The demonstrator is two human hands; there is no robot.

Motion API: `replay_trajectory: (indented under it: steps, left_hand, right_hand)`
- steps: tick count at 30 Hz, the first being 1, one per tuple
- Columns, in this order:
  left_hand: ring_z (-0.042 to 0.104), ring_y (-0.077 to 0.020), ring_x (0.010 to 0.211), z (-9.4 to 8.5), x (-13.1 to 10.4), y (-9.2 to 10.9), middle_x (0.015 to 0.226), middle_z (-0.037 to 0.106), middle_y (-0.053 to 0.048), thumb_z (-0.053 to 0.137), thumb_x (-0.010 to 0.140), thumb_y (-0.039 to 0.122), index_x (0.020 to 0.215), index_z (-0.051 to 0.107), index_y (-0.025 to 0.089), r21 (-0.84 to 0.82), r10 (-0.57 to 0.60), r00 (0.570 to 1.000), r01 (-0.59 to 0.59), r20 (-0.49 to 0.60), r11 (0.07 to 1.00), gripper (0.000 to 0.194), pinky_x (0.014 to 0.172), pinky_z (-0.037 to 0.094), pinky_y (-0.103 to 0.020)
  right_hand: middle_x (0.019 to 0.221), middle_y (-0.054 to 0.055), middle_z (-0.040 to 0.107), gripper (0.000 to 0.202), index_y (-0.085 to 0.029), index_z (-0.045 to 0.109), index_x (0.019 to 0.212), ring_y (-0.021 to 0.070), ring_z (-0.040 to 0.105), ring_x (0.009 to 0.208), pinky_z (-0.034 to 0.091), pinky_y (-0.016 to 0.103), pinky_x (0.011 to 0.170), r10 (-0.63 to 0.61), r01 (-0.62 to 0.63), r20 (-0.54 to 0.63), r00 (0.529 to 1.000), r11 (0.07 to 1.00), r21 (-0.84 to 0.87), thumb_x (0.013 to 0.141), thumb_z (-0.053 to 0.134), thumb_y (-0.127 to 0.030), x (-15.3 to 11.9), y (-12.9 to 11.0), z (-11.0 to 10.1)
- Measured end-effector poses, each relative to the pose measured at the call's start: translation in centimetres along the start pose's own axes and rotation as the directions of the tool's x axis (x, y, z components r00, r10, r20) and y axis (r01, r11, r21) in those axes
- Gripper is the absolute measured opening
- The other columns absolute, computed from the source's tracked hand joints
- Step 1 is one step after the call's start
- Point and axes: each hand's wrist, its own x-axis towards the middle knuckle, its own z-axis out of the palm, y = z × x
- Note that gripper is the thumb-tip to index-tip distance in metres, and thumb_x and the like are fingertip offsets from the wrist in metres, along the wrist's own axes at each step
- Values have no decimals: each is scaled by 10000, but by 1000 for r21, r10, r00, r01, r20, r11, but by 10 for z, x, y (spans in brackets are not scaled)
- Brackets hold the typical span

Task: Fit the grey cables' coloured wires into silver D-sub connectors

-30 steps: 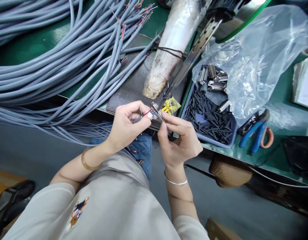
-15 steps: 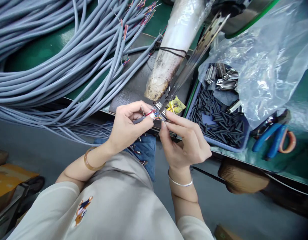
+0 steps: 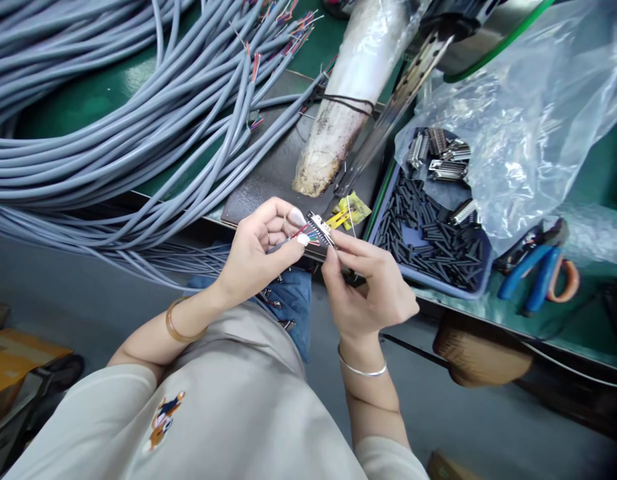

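Head view: by the near edge of the table point(image 3: 88, 100), the right hand point(image 3: 368, 287) pinches the connector point(image 3: 320, 228) at its end, the left hand point(image 3: 255, 250) holding coloured wires point(image 3: 313, 237) just beside it!

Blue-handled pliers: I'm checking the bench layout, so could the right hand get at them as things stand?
Probably yes: the blue-handled pliers lie on the bench, handles toward the near edge and seemingly uncovered. The right hand holds the metal connector, though, so it would likely need freeing first.
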Motion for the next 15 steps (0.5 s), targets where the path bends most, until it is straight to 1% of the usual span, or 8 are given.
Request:
replay_trajectory:
  steps: [1, 3, 4, 6, 8, 11, 13, 15]
  left_hand:
    - [453, -42, 522, -2, -2, -2, 729, 600, 33, 728, 802, 197, 960, 617, 178, -53, 1, 1000, -1, 19, 999, 195, 462, 349, -159]
    - [458, -46, 525, -6, -5, -3, 751, 614, 19, 721, 827, 226, 1010, 636, 175, -122, 7, 997, 3, 76, 993, 209, 456, 351, -164]
    - [458, -46, 523, -7, -7, -3, 741, 613, 14, 721, 832, 233, 991, 650, 166, -130, 10, 995, 3, 101, 991, 186, 454, 353, -165]
    - [455, -42, 509, -9, -8, -2, 694, 598, 15, 729, 839, 233, 914, 660, 149, -113, 12, 992, 2, 127, 994, 131, 449, 359, -162]
    - [465, -38, 486, -9, -9, 0, 654, 583, 28, 744, 842, 238, 878, 645, 145, -85, 0, 990, 13, 143, 996, 140, 450, 385, -157]
    - [560, -52, 488, -9, -10, 2, 677, 626, 24, 763, 854, 286, 907, 624, 147, -61, -28, 984, 39, 175, 997, 203, 490, 485, -161]
    - [639, -70, 535, -10, -12, 1, 710, 664, 13, 757, 871, 295, 936, 618, 148, -44, -41, 981, 50, 189, 998, 213, 542, 544, -161]
    - [692, -78, 592, -11, -14, 0, 738, 693, 4, 743, 890, 270, 954, 613, 147, -23, -49, 979, 55, 198, 998, 189, 592, 573, -146]
  right_hand:
    - [974, 11, 815, 174, -216, 652, 878, 148, 790, 853, 644, 240, 741, 97, -98, 22, 995, 993, 64, 836, 763, -88, 0, -2, -1]
    - [948, 12, 806, 121, -210, 648, 847, 149, 784, 842, 648, 248, 709, 297, -314, 112, 948, 929, 195, 871, 733, -128, -1, -6, -2]
    - [936, 13, 801, 108, -207, 646, 831, 149, 782, 831, 648, 248, 690, 366, -397, 161, 916, 885, 243, 885, 722, -152, -1, -7, -3]
    - [920, 15, 795, 113, -199, 646, 810, 145, 777, 820, 645, 242, 674, 435, -485, 222, 873, 823, 295, 894, 717, -178, -1, -9, -5]
    - [921, 15, 794, 110, -194, 652, 809, 141, 774, 832, 640, 237, 688, 438, -488, 221, 871, 816, 308, 887, 726, -170, -1, -10, -6]
    - [930, 15, 794, 97, -192, 659, 834, 140, 772, 810, 635, 243, 681, 423, -453, 161, 892, 835, 312, 879, 732, -145, -1, -10, -8]
    - [941, 19, 794, 91, -192, 661, 866, 142, 767, 762, 611, 237, 609, 412, -417, 86, 907, 852, 316, 880, 726, -130, -1, -11, -11]
    - [969, 27, 797, 112, -198, 664, 884, 151, 771, 773, 568, 223, 541, 364, -360, 43, 931, 888, 287, 872, 730, -108, 0, -14, -14]
